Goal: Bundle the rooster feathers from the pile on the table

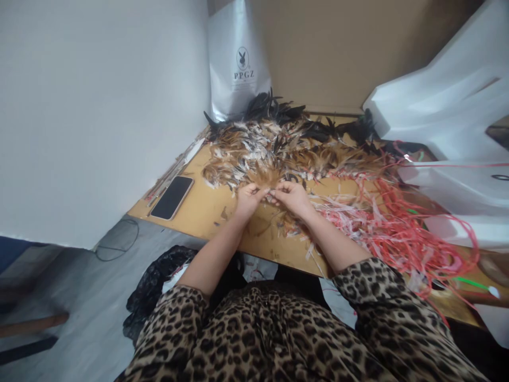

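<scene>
Nearest are two leopard-print sleeves [382, 297] and a black plastic bag [153, 289] on the floor below the table edge. Two bare forearms reach out over the wooden table [207, 207]. The left hand [248, 199] and the right hand [292, 195] meet at the fingertips, both pinched narrowly on one small tuft of brown feathers [265, 178] at the near edge of the feather heap; how many feathers the tuft holds cannot be told.

To the left of the hands one black phone [172, 197] lies flat, face up, near the table's left edge, with a bundle of thin sticks [175, 168] just beyond it. To the right sprawls one tangle of red and white strips [389, 223], too many to count.

Farther off, the heap of brown, white and black feathers [286, 140] spreads across the table. At the far end stands one white bag [238, 63] printed with a rabbit logo, against the wall.
</scene>
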{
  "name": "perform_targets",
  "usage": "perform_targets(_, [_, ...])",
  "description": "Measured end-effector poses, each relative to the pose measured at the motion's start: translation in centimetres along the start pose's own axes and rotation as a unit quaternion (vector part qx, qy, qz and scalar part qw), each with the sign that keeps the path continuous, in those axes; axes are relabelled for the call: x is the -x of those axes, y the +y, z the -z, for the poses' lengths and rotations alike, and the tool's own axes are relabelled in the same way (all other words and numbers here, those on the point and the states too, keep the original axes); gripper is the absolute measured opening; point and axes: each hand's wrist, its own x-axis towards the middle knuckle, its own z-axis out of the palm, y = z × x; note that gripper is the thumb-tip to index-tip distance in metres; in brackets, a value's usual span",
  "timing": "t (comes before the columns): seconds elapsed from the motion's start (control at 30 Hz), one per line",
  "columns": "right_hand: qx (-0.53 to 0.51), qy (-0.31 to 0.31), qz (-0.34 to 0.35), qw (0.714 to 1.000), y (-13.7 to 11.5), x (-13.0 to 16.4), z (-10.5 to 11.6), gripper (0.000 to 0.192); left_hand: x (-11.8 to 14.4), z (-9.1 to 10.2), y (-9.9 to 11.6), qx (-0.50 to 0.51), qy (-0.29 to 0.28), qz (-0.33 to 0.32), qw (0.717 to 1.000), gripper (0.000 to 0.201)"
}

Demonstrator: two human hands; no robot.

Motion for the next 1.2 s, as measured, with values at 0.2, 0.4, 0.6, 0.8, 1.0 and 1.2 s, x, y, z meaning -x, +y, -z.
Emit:
perform_targets(0.2, [0.034, 0.002, -0.002, 0.999, 0.0, 0.1, 0.0, 0.027, 0.4, -0.2, -0.3, -0.061, 0.023, -0.064, 0.996, 0.032])
perform_targets(0.4, [-0.026, 0.011, 0.019, 0.999, 0.9, -0.7, 0.1, 0.025, 0.3, -0.5, -0.1, 0.004, -0.002, -0.003, 1.0, 0.03])
perform_targets(0.6, [0.017, 0.071, 0.085, 0.994, 0.8, -0.9, 0.6, 0.021, 0.2, -0.2, 0.0, 0.018, -0.038, 0.051, 0.998, 0.028])
perform_targets(0.8, [0.054, 0.049, 0.072, 0.995, 0.5, -0.6, 0.7, 0.026, 0.2, 0.0, -0.3, -0.016, -0.042, 0.025, 0.999, 0.024])
perform_targets(1.0, [0.113, 0.058, 0.129, 0.984, 0.7, -0.4, 0.4, 0.022, 0.3, -0.2, -0.4, -0.023, -0.035, -0.006, 0.999, 0.024])
perform_targets(1.2, [0.16, 0.068, 0.176, 0.969, 0.7, -0.5, 0.4, 0.02, 0.2, -0.4, -0.6, 0.005, -0.037, 0.021, 0.999, 0.027])
